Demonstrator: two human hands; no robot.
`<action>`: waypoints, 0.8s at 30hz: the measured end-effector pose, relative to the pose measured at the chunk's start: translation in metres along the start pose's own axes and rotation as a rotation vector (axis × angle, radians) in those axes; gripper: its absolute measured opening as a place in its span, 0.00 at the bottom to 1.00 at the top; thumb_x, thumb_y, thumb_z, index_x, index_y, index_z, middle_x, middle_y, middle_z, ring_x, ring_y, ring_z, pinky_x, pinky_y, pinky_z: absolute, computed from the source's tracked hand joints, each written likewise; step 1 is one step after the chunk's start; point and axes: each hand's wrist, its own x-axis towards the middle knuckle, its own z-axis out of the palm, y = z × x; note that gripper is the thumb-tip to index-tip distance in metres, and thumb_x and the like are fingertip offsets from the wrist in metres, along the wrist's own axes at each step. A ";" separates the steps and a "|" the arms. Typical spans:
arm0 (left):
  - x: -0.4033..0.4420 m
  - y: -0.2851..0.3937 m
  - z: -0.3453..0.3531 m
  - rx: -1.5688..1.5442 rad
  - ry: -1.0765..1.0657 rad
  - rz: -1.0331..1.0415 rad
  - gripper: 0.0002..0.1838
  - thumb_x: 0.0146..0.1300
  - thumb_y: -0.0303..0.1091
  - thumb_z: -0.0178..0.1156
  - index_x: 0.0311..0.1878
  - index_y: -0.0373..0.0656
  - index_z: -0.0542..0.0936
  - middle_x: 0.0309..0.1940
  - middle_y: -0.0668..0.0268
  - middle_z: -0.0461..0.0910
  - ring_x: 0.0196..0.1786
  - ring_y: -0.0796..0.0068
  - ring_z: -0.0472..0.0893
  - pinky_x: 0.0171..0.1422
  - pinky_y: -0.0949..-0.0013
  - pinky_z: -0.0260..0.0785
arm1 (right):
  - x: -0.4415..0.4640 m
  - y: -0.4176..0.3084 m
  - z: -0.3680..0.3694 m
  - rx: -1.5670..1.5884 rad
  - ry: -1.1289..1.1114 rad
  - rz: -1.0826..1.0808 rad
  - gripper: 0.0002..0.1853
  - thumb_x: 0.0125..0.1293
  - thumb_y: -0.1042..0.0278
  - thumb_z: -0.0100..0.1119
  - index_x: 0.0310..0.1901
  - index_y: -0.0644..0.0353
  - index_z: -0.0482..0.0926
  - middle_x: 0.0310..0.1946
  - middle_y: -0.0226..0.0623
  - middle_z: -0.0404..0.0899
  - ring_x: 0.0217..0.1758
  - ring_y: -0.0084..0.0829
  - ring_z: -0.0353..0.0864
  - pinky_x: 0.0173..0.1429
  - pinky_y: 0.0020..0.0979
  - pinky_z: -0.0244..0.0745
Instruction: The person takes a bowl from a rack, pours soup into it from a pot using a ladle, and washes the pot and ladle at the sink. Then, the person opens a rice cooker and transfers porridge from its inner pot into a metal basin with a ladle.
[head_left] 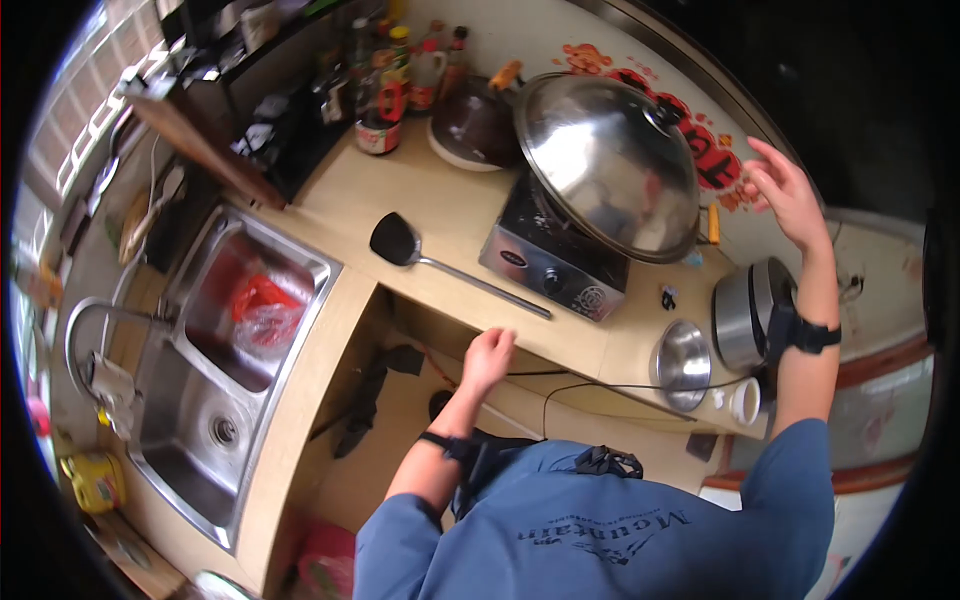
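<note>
Nearest, in front of the blue shirt [600, 510], the left hand [488, 362] hung by the front edge of the surface [340, 205], its fingers curled inward. Nothing showed in them, though the palm was hidden and I could not tell how tightly they were drawn in.

Just beyond lay the black-bladed spatula [455, 275], flat on the surface, its grip end closest to that hand but apart from it. To the right, a metal bowl [682, 365] and a white cup [745, 401] stood near the edge, with a steel pot [740, 315] behind the bowl.

Farther in, the burner [555, 265] sat under a large domed steel lid [605, 165], and a wooden side handle [712, 224] stuck out below its right rim. The right hand [788, 200] was raised to the right of the lid, its fingers loosely spread and bare, touching nothing that I could see. At the back were a brown-topped pot [475, 120] and bottles [395, 65].

I judged the step to be one between holds. Grasping the lid would call for bringing the right hand leftward to the knob [663, 113]; taking the spatula, for loosening the left fingers and reaching forward.
</note>
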 end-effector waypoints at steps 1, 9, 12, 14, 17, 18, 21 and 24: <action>0.012 0.019 0.021 -0.229 -0.056 -0.032 0.21 0.68 0.48 0.52 0.40 0.36 0.80 0.25 0.65 0.78 0.27 0.75 0.78 0.33 0.71 0.72 | -0.029 0.012 -0.009 0.010 0.035 0.022 0.26 0.69 0.62 0.56 0.66 0.59 0.66 0.44 0.30 0.76 0.36 0.17 0.75 0.34 0.19 0.74; 0.074 0.062 0.085 -0.837 -0.305 -0.450 0.26 0.69 0.61 0.46 0.34 0.45 0.76 0.21 0.73 0.75 0.22 0.79 0.73 0.26 0.76 0.66 | -0.230 0.087 -0.065 0.299 0.650 0.243 0.19 0.71 0.66 0.51 0.61 0.62 0.70 0.39 0.32 0.80 0.34 0.19 0.77 0.31 0.20 0.75; 0.078 0.067 0.084 -1.042 -0.134 -0.510 0.22 0.73 0.52 0.45 0.32 0.46 0.76 0.20 0.75 0.74 0.22 0.80 0.73 0.25 0.74 0.65 | -0.290 0.111 -0.067 0.274 0.746 0.301 0.19 0.72 0.66 0.50 0.61 0.62 0.69 0.38 0.33 0.79 0.34 0.20 0.78 0.31 0.22 0.75; 0.080 0.062 0.082 -0.935 -0.165 -0.415 0.19 0.73 0.46 0.45 0.29 0.47 0.74 0.19 0.75 0.73 0.22 0.79 0.73 0.25 0.74 0.65 | -0.326 0.122 -0.064 0.276 0.829 0.421 0.19 0.71 0.67 0.50 0.61 0.62 0.69 0.38 0.33 0.79 0.35 0.20 0.78 0.31 0.21 0.75; 0.072 0.069 0.089 -0.760 -0.025 -0.354 0.17 0.72 0.42 0.46 0.25 0.49 0.70 0.17 0.74 0.71 0.21 0.79 0.73 0.24 0.74 0.65 | -0.369 0.147 -0.057 0.301 0.924 0.563 0.19 0.71 0.68 0.49 0.61 0.61 0.69 0.39 0.32 0.79 0.34 0.20 0.78 0.31 0.21 0.75; 0.074 0.068 0.091 -0.747 -0.030 -0.356 0.17 0.72 0.42 0.46 0.25 0.49 0.70 0.17 0.74 0.71 0.21 0.79 0.73 0.24 0.74 0.65 | -0.379 0.154 -0.054 0.320 0.957 0.633 0.19 0.71 0.68 0.49 0.61 0.61 0.69 0.38 0.32 0.79 0.34 0.20 0.78 0.32 0.22 0.76; 0.076 0.065 0.084 -0.661 -0.031 -0.357 0.19 0.71 0.43 0.48 0.22 0.51 0.70 0.18 0.74 0.73 0.20 0.80 0.73 0.22 0.76 0.65 | -0.403 0.162 -0.048 0.317 0.921 0.657 0.17 0.71 0.68 0.48 0.60 0.61 0.70 0.38 0.33 0.79 0.34 0.21 0.78 0.33 0.22 0.76; 0.077 0.063 0.082 -0.632 -0.041 -0.315 0.17 0.72 0.42 0.47 0.24 0.49 0.70 0.19 0.73 0.71 0.22 0.79 0.72 0.23 0.76 0.65 | -0.428 0.157 -0.047 0.402 0.853 0.682 0.17 0.72 0.67 0.46 0.59 0.60 0.71 0.39 0.35 0.80 0.35 0.23 0.80 0.35 0.25 0.78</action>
